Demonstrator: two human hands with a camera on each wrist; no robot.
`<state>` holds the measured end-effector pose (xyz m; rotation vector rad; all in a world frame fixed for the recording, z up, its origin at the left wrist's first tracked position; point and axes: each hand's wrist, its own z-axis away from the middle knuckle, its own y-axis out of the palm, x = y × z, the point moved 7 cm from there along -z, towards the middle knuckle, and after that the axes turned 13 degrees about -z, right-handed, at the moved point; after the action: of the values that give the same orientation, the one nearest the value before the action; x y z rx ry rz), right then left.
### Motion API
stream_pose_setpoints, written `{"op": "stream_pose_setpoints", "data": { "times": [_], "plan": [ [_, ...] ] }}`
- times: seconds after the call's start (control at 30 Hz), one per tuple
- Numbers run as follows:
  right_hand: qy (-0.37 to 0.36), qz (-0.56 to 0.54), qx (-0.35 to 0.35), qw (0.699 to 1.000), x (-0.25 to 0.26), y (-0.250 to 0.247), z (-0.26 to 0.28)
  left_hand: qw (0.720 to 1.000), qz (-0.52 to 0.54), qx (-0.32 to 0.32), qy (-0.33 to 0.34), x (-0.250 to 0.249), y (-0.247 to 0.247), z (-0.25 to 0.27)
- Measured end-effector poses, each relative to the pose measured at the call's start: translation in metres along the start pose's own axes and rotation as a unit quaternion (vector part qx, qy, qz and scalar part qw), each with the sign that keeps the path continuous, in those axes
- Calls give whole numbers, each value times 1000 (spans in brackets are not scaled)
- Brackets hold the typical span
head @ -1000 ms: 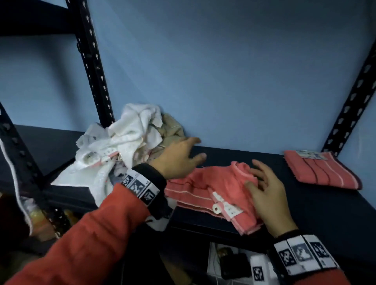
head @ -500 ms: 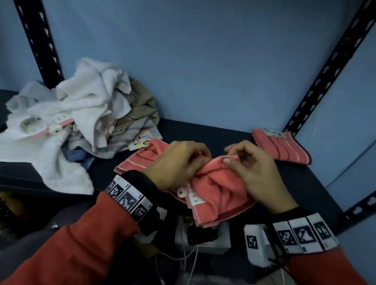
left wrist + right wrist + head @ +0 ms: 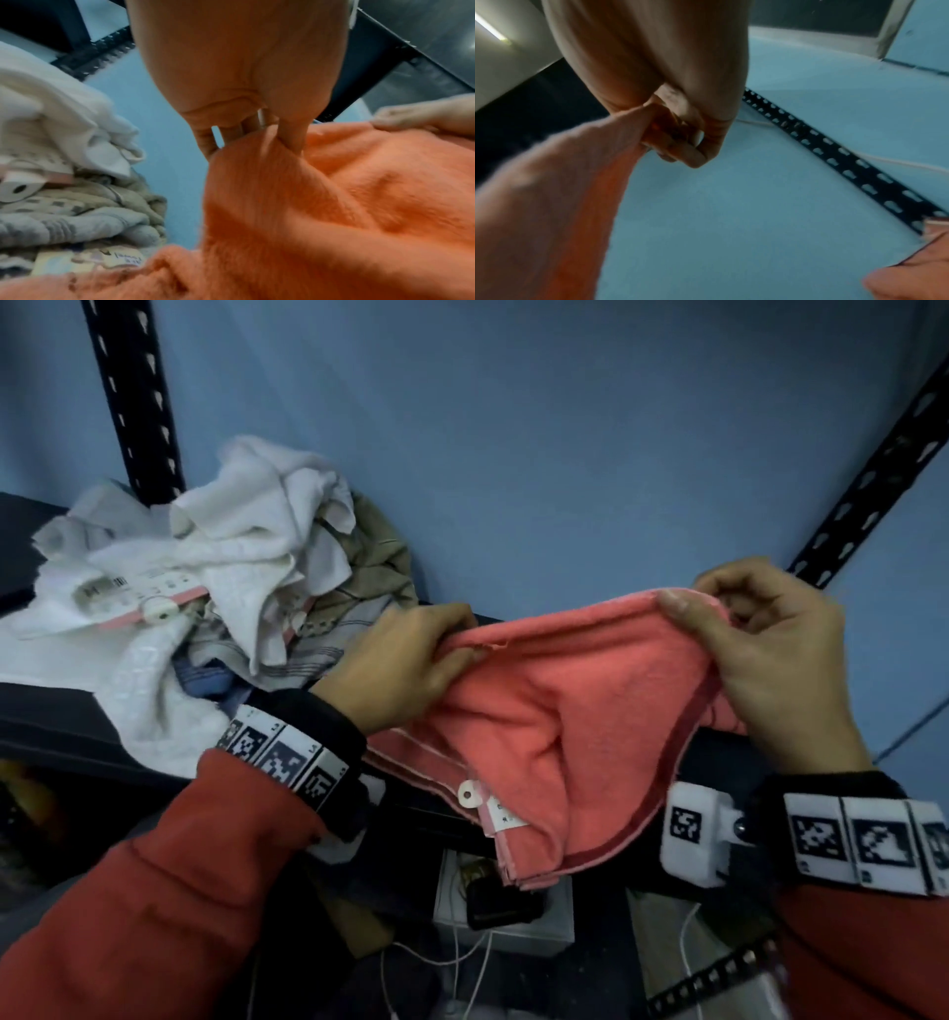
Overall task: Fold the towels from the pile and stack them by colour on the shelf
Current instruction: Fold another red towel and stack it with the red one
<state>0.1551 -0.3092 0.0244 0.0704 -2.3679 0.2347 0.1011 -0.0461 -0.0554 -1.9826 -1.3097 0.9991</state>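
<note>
A coral-pink towel [image 3: 565, 711] hangs spread between my two hands above the dark shelf [image 3: 51, 721]. My left hand [image 3: 452, 644] pinches its upper left edge, thumb over curled fingers, as the left wrist view [image 3: 257, 138] also shows. The towel's upper right corner is pinched by my right hand [image 3: 698, 608], whose fingers are curled [image 3: 670, 138]. The towel's lower part droops over the shelf's front edge, with a white tag [image 3: 493, 809] on its hem. The pile [image 3: 215, 588] of crumpled white, beige and striped towels lies to the left. A pink folded towel [image 3: 911, 274] shows at the right wrist view's corner.
Black perforated uprights stand at the back left [image 3: 128, 403] and back right [image 3: 873, 469] against the blue wall. Below the shelf's front edge sits a white box [image 3: 503, 906] with a dark device and white cables.
A second ago both hands lay on the pink towel on the shelf. They then gathered its edge, lifted it, and have drawn apart, stretching the top edge between them.
</note>
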Motion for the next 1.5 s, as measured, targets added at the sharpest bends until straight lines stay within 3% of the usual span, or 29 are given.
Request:
{"op": "stream_pose_setpoints", "data": {
  "times": [0.13, 0.23, 0.33, 0.5, 0.57, 0.67, 0.73, 0.77, 0.87, 0.93, 1.03, 1.13, 1.23, 1.37, 1.43, 1.5],
  "plan": [
    [10, 30, -89, 996, -10, -48, 6, 999, -31, -23, -26, 20, -13, -5],
    [58, 55, -119, 990, -26, -59, 13, 997, -47, 24, -60, 31, -7, -5],
    [140, 6, -156, 978, -47, -61, 21, 990, -65, 57, -112, 55, -5, 1],
    [261, -95, -109, 955, -71, -45, 33, 979, -119, 47, -158, 83, -11, 12],
    [283, -126, -102, 945, -72, -37, 38, 982, -87, 35, -161, 77, -13, 12],
    [297, -187, -88, 932, -72, -23, 40, 981, -60, -37, -179, 63, -23, 9],
    [288, -196, -74, 934, -68, -12, 39, 973, -89, -107, -182, 60, -34, 10],
    [276, -179, -56, 943, -66, -5, 39, 969, -99, -111, -195, 60, -35, 11],
    [244, -86, 53, 964, -57, 24, 45, 976, -41, -34, -213, 60, -25, 11],
    [277, -33, 171, 945, -58, 57, 61, 982, -13, -4, -188, 46, -19, 11],
    [306, 99, 323, 890, -66, 103, 94, 984, 39, 13, -173, 35, -10, 8],
    [262, 218, 294, 893, -71, 113, 94, 974, 130, -25, -185, 37, -10, 6],
    [231, 192, 220, 928, -66, 102, 80, 959, 215, -77, -166, 33, -18, 5],
    [108, 85, 52, 989, -35, 76, 61, 947, 254, -150, -128, 19, -37, 4],
    [76, 47, 63, 994, -29, 75, 59, 925, 318, -152, -145, 19, -39, 5],
    [75, 117, 132, 982, -32, 77, 59, 892, 387, -142, -185, 26, -34, 6]
  ]
}}
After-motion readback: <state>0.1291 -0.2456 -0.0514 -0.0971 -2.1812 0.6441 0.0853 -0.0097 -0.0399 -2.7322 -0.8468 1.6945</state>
